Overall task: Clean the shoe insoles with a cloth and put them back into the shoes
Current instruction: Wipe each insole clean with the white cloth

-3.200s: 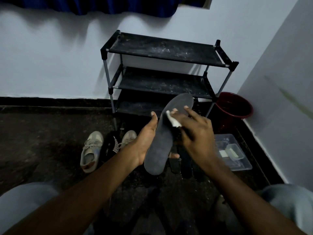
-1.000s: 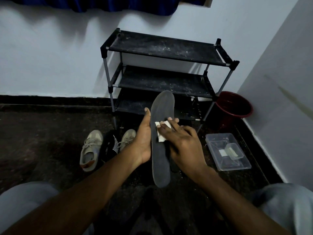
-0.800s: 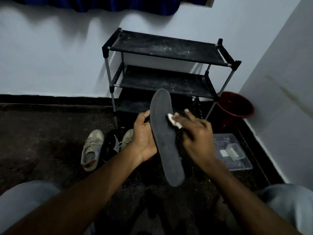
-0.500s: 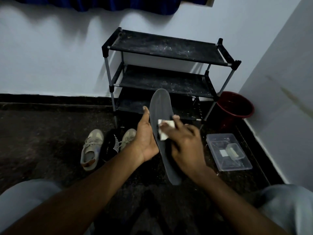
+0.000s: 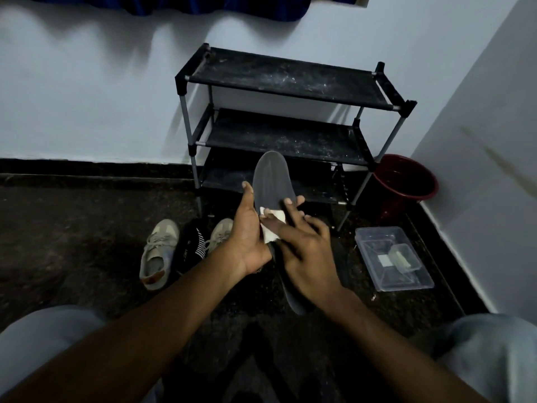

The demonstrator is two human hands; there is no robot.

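**Grey insole (image 5: 270, 181) wiped with white cloth (image 5: 271, 225) in front of shoe rack (image 5: 279, 82)**

A person seated on a dark speckled floor (image 5: 72, 228) holds the insole in the air, toe end up and heel end low, in front of the rack's bottom shelf. The left hand (image 5: 250, 237) grips the insole along its left edge, thumb pointing up beside it and the other fingers hidden behind. The right hand (image 5: 308, 251) lies flat, fingers straight and spread, pressing the folded cloth against the insole's face about halfway up. The heel end shows below the right wrist.

On the floor to the left sits a pair of beige shoes (image 5: 158, 251), toes towards the wall, with a black striped sock (image 5: 189, 245) between them. The three-tier black rack, its shelves dusty, stands against a pale wall (image 5: 87, 97). To its right, in the corner, is a red bucket (image 5: 405, 181), and nearer the person a clear plastic box (image 5: 377, 274). Blue fabric (image 5: 203, 4) hangs along the top edge of the view.
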